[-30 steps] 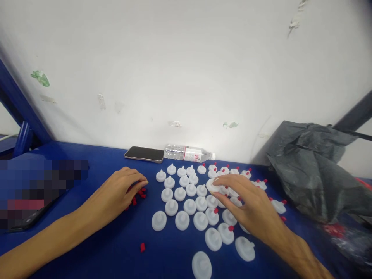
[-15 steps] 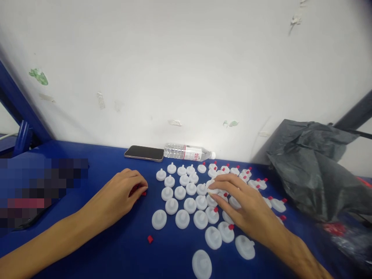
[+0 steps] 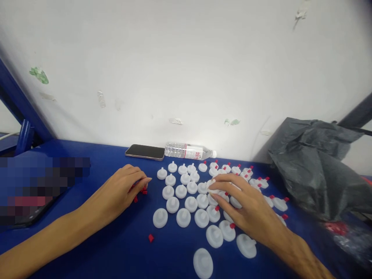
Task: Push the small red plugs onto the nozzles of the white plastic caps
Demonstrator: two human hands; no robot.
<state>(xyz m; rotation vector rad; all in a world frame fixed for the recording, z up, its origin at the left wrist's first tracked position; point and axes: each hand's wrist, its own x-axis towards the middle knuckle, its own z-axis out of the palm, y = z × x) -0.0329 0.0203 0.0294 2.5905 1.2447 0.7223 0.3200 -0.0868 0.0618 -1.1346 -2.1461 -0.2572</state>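
My left hand (image 3: pixel 129 186) is closed above a small group of red caps (image 3: pixel 144 191) on the blue table. Its thumb and fingers are pressed together, and what lies between them is hidden. My right hand (image 3: pixel 240 197) pinches a white round lid with a spout (image 3: pixel 211 185) among the other pieces. Many similar white lids (image 3: pixel 191 204) are spread over the middle of the table, bare spouts mostly pointing up. Toward the right, several lids carry red caps on their spouts (image 3: pixel 213 213). One loose red cap (image 3: pixel 151 238) lies nearer to me.
A phone (image 3: pixel 144 152) and a clear plastic bottle lying on its side (image 3: pixel 190 151) rest along the white wall. A dark grey plastic bag (image 3: pixel 312 166) stands at the right. Another dark device (image 3: pixel 31 219), partly pixelated, lies at the left. The table (image 3: pixel 110 248) is blue.
My left fingertips have lifted slightly and shifted right, showing more of the red caps beneath. My right hand stays at the same white lid. The view has shifted slightly.
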